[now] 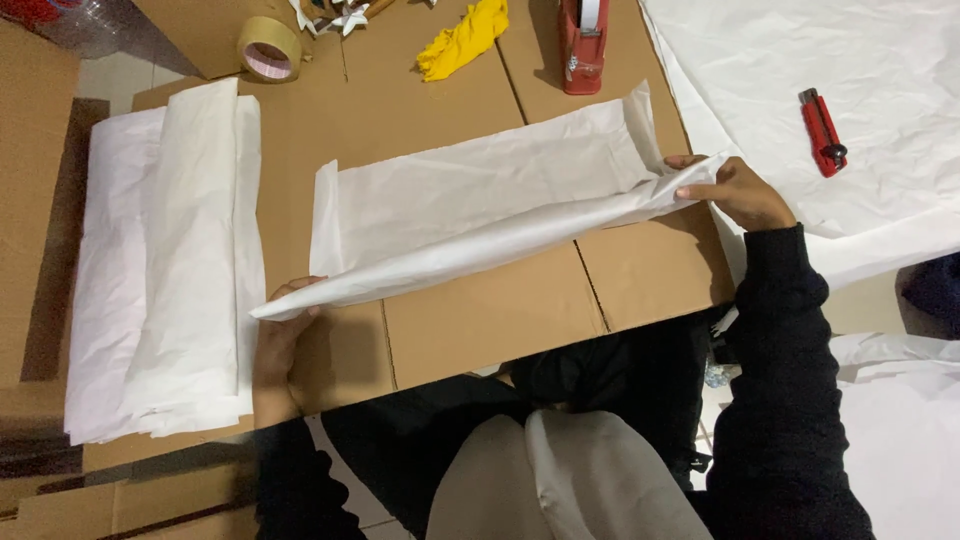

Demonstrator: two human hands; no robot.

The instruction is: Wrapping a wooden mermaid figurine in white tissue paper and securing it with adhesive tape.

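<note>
A long sheet of white tissue paper lies across flattened brown cardboard, its near edge folded up into a strip. My left hand pinches the strip's left end near the cardboard's front edge. My right hand grips the strip's right end, lifted slightly above the cardboard. Both arms wear dark sleeves.
A stack of folded white paper lies at the left. A tape roll, a yellow cloth and a red tape dispenser sit at the back. A red box cutter rests on a large white sheet at the right.
</note>
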